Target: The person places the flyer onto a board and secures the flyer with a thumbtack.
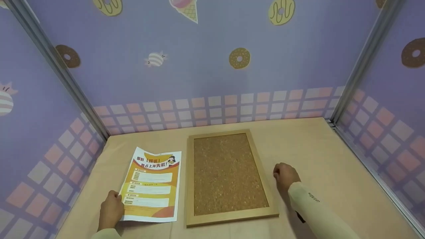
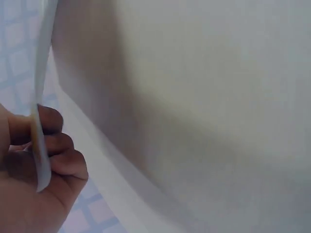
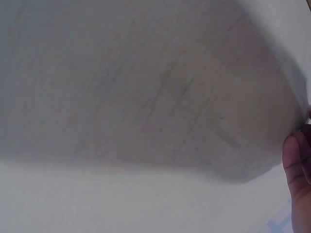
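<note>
My left hand [image 1: 111, 209] pinches the lower left edge of a printed poster [image 1: 147, 186] with a yellow and orange design and Chinese lettering. In the left wrist view the poster's edge [image 2: 43, 165] passes between the thumb and curled fingers [image 2: 70, 162]. Beside the poster lies a cork board [image 1: 229, 172] in a light wooden frame. My right hand [image 1: 286, 176] is just right of that frame, its fingers curled. The right wrist view catches only part of this hand [image 3: 297, 160] at its right border, and nothing shows in its grip.
A pale cloth-covered table [image 1: 318, 149] carries the board. Purple panels with sweets and pink-and-white checks enclose it at the back [image 1: 199, 79] and both sides. Metal posts [image 1: 360, 63] stand in the back corners, and a metal rail [image 1: 375, 179] follows the right edge.
</note>
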The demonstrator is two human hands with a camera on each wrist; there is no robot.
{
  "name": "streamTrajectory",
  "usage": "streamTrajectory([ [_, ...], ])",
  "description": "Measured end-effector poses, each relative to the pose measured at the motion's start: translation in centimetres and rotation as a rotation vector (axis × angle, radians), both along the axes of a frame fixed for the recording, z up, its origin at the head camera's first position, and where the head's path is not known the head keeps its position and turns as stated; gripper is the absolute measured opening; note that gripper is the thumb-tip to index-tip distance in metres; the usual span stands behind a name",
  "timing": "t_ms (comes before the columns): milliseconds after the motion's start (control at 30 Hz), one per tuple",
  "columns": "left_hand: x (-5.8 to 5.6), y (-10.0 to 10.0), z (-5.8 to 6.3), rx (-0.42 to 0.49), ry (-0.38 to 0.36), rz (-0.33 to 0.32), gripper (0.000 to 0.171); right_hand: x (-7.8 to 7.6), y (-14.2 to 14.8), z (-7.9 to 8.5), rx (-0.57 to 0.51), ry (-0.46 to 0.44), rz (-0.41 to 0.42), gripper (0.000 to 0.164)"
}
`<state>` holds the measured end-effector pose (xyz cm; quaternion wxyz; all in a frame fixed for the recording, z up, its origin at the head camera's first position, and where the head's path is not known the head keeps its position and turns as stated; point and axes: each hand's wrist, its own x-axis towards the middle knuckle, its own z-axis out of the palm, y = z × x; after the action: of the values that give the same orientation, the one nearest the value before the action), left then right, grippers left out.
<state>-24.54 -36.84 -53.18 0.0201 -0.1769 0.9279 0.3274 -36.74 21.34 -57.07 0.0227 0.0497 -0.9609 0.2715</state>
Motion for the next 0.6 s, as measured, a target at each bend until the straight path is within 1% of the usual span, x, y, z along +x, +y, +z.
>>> streamTrajectory([
  [233, 0.1, 0.8, 1.6, 0.041, 0.114, 0.095, 0.029, 0.1, 0.1, 0.3, -0.024, -0.049, -0.026, 0.008],
  [333, 0.0, 1.4, 2.2, 0.05, 0.153, 0.11, 0.029, 0.0, 0.4, 0.5, -0.025, -0.031, -0.015, 0.006],
  [433, -0.2, 2.2, 2.7, 0.051, 0.185, 0.097, 0.029, -0.1, 0.7, 1.0, -0.021, 0.018, 0.014, 0.006],
  [533, -0.6, 3.2, 2.9, 0.067, 0.196, 0.085, 0.028, -0.1, 0.9, 1.4, -0.038, 0.053, 0.033, 0.006],
  [600, -0.9, 4.0, 3.0, 0.093, 0.194, 0.072, 0.029, -0.2, 1.1, 1.6, -0.056, 0.061, 0.039, 0.006],
])
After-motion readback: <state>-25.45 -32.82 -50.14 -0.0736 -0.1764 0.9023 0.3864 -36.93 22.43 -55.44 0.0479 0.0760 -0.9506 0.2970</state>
